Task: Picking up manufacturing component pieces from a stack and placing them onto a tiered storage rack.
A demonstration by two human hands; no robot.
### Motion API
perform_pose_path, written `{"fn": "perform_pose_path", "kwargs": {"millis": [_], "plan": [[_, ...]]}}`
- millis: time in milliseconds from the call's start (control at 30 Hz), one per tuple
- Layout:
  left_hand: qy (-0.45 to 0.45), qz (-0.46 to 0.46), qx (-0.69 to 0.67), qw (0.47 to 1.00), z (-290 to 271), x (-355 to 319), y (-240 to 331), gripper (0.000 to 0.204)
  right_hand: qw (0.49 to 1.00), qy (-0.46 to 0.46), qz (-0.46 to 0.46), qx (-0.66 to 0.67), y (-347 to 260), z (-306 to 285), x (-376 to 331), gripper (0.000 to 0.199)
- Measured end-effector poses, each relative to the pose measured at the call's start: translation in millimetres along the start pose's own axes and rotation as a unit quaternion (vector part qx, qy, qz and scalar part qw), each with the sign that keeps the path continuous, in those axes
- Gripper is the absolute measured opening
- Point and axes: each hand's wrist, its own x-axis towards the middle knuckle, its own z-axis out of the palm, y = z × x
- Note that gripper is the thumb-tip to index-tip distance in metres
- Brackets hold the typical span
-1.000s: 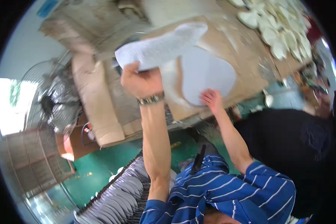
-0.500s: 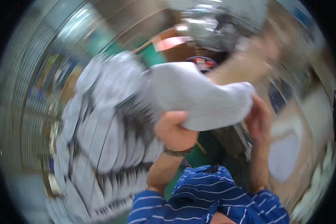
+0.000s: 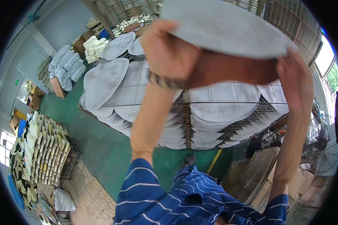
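A flat grey-white panel (image 3: pixel 229 28) with a rounded edge is held up at the top, over the rack. Below its pale face shows a reddish-brown curved part (image 3: pixel 233 69); I cannot tell whether it is the panel's underside or a separate piece. My left hand (image 3: pixel 171 56), blurred by motion, is closed round the left end, thumb at the pale face. At the right end, my right hand (image 3: pixel 294 77) grips the edge with its fingers. Beneath them, similar grey-white panels (image 3: pixel 105 82) lie in overlapping layers on a wire rack (image 3: pixel 186 123).
Left stands a stack of pale, curved pieces (image 3: pixel 49 150) by a dark crate (image 3: pixel 72 159). Wrapped bundles (image 3: pixel 65 65) lie at the back left. Flattened cardboard (image 3: pixel 257 174) and a caged fan (image 3: pixel 321 144) are at the right. Green floor (image 3: pixel 101 150) runs between.
The view has swung from beside the loaded rack to facing it. Both hands have raised the panel toward the top of the view, and the brown part has come into sight.
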Motion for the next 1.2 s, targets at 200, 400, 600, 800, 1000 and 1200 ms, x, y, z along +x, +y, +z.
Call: {"fn": "perform_pose_path", "kwargs": {"millis": [200, 400, 600, 800, 1000, 1200], "plan": [[0.094, 0.031, 0.216, 0.971, -51.2, -3.0, 127.2, 0.041, 0.994, -0.105, -0.009, 0.02, 84.5, 98.4, 59.3, 0.017], [0.482, 0.062, 0.591, 0.644, -141.9, -188.4, 227.8, 0.064, 0.932, -0.145, 0.331, 0.014, 236.0, 149.2, -17.0, 0.025], [0.389, 0.049, 0.874, 0.289, -141.4, -205.6, 199.4, 0.056, 0.835, -0.177, 0.513, 0.088, 273.6, 143.3, -42.7, 0.032], [0.292, 0.027, 0.944, 0.151, -133.6, -208.1, 202.0, 0.038, 0.832, -0.154, 0.511, 0.153, 265.0, 128.1, -63.2, 0.03], [0.4, 0.026, 0.877, 0.265, -135.4, -222.4, 219.2, 0.048, 0.825, -0.154, 0.526, 0.135, 250.2, 92.8, -107.3, 0.04], [0.327, 0.212, 0.909, 0.146, -106.5, -182.5, 181.4, 0.044, 0.851, -0.017, 0.501, 0.155, 235.2, 7.6, -161.9, 0.035]]}}
